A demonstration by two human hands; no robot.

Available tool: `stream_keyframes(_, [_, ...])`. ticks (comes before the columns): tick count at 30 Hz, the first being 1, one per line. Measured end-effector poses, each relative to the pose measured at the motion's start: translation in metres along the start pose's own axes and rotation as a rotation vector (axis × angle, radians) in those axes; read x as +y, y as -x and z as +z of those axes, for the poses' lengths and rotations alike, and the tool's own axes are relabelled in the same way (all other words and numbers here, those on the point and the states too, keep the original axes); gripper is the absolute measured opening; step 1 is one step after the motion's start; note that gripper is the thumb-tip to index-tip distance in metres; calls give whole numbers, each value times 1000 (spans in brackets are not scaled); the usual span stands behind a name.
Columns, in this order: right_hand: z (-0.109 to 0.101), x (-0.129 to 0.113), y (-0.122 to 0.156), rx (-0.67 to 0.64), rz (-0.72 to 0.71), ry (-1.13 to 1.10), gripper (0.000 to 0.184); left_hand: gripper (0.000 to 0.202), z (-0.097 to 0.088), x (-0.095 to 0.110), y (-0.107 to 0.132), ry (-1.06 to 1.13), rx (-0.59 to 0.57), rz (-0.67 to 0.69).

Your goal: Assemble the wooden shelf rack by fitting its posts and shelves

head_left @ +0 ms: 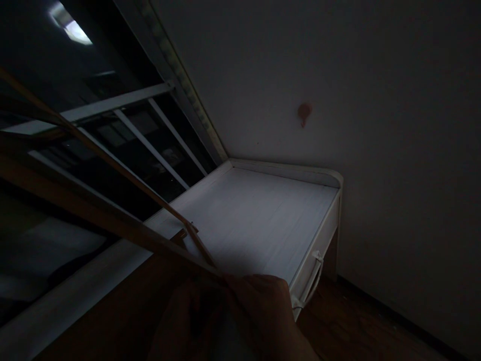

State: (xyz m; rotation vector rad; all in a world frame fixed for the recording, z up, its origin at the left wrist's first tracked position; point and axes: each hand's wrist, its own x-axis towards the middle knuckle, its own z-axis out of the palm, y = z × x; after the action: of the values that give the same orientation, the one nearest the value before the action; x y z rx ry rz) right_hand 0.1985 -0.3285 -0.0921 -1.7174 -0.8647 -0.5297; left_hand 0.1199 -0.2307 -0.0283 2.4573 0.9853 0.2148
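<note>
One hand [259, 311], low in a dim view, is clenched around the near end of a wooden frame [112, 200]; which hand it is cannot be told. The frame runs up and left from the hand, across the edge of the white worktop [259, 215]. Judged stiff, light, awkwardly long; best gripped along a rail.

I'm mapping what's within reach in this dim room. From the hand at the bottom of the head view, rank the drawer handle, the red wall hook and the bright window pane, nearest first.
From the hand; which hand it is, I cannot tell:
1. Drawer handle, just right, on the white desk's front.
2. Red wall hook, above the desk.
3. Bright window pane, far upper left.
</note>
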Motion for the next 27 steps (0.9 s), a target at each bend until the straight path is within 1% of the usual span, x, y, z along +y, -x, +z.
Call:
stream_keyframes(4, [1,3,1,-26,-15,33,24,22,0,2,0,-20,32,-17])
stream_keyframes(7, [3,4,2,-20,-23,52,22,23,0,4,1,-17,4,-30])
stream_keyframes(10, [4,4,3,-2,-10,46,22,22,0,5,2,12,-29,-11])
stream_keyframes(15, [1,3,4,-20,-8,25,25,16,2,8,2,4,-15,7])
stream_keyframes(18, [-2,3,4,-74,12,-27,27,17,5,8,1,25,-15,14])
stream_keyframes(22, [-8,3,4,-207,45,-150,31,22,9,8,0,60,-16,-4])
stream_keyframes(24, [-13,2,3,-253,34,-212,31,23,10,7,2,88,-23,12])
stream_keyframes(25, [-15,2,3,-258,19,-240,30,25,11,7,2,110,-25,32])
stream_keyframes(27, [-20,1,1,-222,-14,-260,27,28,12,7,3,137,-32,89])
